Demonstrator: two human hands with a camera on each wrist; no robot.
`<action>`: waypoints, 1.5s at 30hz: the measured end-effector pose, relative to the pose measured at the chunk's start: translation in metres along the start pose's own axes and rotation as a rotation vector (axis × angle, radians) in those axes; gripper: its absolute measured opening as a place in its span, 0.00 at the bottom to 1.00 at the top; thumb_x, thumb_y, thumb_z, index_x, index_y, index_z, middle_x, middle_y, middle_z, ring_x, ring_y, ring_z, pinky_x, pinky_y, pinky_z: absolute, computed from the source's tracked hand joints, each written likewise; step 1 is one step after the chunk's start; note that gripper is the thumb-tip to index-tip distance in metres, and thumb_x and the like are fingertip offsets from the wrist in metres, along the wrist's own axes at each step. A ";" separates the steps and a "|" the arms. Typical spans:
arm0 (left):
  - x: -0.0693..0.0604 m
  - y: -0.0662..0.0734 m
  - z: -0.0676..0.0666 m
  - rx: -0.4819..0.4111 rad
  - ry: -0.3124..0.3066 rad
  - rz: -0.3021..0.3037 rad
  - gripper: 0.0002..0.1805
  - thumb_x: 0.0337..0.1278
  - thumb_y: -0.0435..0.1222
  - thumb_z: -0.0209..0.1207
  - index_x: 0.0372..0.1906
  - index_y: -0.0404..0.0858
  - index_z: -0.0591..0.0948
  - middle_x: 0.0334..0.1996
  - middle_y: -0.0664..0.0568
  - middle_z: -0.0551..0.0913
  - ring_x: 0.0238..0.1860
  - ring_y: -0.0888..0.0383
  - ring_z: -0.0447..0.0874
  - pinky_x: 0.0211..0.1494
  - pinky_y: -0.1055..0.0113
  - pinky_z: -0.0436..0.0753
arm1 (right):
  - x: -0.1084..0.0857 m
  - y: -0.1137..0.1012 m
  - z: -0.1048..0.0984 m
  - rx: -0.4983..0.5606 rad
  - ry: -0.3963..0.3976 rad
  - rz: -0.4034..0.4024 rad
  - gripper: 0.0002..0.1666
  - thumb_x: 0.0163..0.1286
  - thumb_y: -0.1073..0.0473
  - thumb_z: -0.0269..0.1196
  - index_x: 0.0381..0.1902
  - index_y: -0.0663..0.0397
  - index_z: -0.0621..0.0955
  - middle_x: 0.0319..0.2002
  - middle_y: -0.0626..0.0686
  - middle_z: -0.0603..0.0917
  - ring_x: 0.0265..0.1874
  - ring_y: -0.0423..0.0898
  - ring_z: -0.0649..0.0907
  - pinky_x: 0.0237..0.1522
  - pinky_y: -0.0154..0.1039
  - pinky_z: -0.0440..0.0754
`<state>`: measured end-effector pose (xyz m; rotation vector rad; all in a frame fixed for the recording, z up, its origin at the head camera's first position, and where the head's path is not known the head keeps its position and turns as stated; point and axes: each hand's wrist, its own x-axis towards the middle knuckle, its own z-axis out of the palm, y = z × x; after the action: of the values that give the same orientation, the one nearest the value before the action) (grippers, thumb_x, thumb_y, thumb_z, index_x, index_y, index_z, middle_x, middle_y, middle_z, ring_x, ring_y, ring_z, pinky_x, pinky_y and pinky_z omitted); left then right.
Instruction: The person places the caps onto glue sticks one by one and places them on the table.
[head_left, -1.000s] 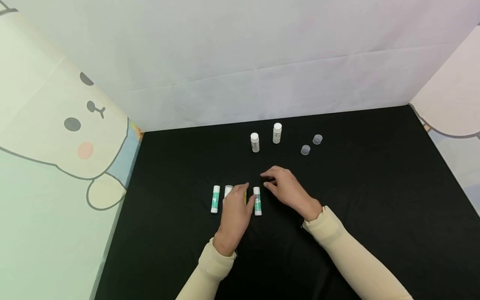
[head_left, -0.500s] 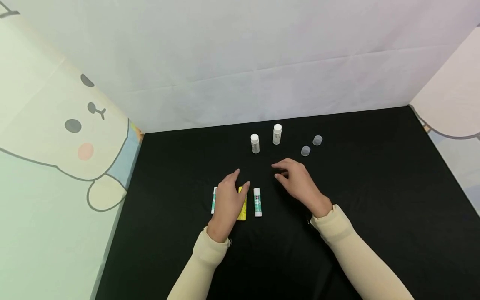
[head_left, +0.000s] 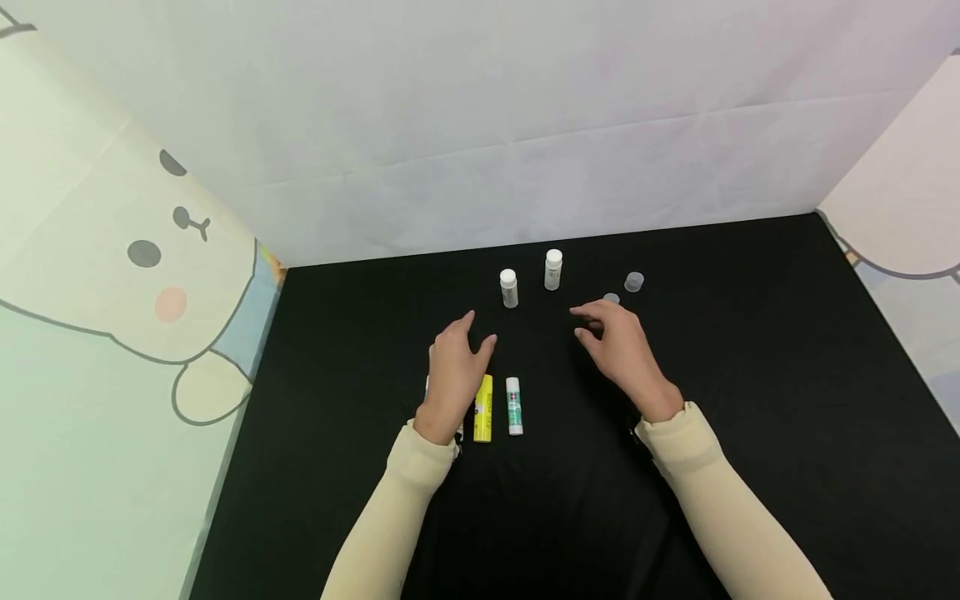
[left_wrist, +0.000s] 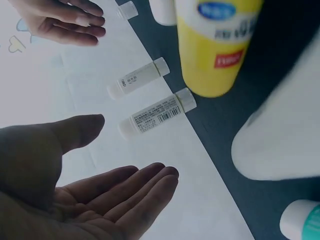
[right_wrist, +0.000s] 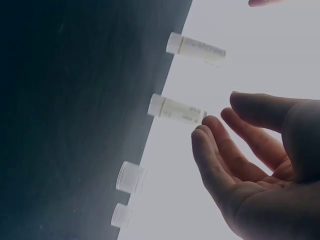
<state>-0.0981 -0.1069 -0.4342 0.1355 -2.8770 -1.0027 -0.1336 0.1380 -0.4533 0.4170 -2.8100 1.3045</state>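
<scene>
My left hand is held over the row of sticks, holding nothing, with thumb and fingers spread apart. It partly hides the left end of the row. Beside it lie a yellow glue stick and a green-and-white glue stick. Farther back stand two small white tubes with printed labels, the left tube and the right tube. My right hand, also holding nothing, hovers in front of a clear cap and partly covers it. A second clear cap sits behind it.
A black cloth covers the table, and a pale fabric wall rises at its back edge. Printed cartoon panels flank it. The left wrist view has a blurred white stick close to the camera.
Both hands have moved away from the near row toward the back, the right one also to the right. The yellow glue stick has come into full view. The tubes and caps have stayed put.
</scene>
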 end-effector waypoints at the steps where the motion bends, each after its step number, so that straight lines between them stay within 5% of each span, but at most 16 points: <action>1: 0.002 0.000 0.000 0.001 0.002 0.000 0.29 0.70 0.38 0.69 0.70 0.29 0.77 0.67 0.36 0.80 0.70 0.42 0.79 0.70 0.47 0.79 | 0.000 0.001 -0.001 -0.002 0.009 -0.003 0.20 0.72 0.73 0.67 0.60 0.66 0.85 0.57 0.66 0.84 0.52 0.64 0.87 0.55 0.59 0.85; 12: 0.013 0.006 0.000 0.002 -0.009 -0.005 0.30 0.71 0.38 0.68 0.72 0.29 0.76 0.69 0.36 0.79 0.71 0.42 0.77 0.71 0.48 0.78 | 0.005 0.008 -0.008 -0.013 0.087 -0.023 0.19 0.70 0.75 0.67 0.58 0.67 0.86 0.55 0.66 0.84 0.51 0.64 0.86 0.54 0.59 0.85; 32: 0.044 0.007 0.010 0.007 -0.019 -0.009 0.31 0.71 0.38 0.69 0.72 0.29 0.76 0.69 0.36 0.79 0.70 0.41 0.79 0.70 0.48 0.79 | 0.008 0.016 -0.016 -0.046 0.105 0.028 0.21 0.70 0.75 0.67 0.60 0.67 0.84 0.62 0.67 0.81 0.56 0.67 0.82 0.57 0.62 0.81; 45: 0.058 0.009 0.016 0.011 -0.048 -0.005 0.31 0.71 0.38 0.69 0.72 0.28 0.75 0.69 0.35 0.79 0.69 0.41 0.79 0.69 0.48 0.80 | 0.010 0.023 -0.017 -0.076 0.100 0.048 0.23 0.69 0.74 0.67 0.62 0.69 0.83 0.65 0.68 0.79 0.68 0.68 0.76 0.69 0.66 0.72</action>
<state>-0.1580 -0.0963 -0.4380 0.1215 -2.9269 -1.0043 -0.1502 0.1627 -0.4579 0.2755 -2.7917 1.1866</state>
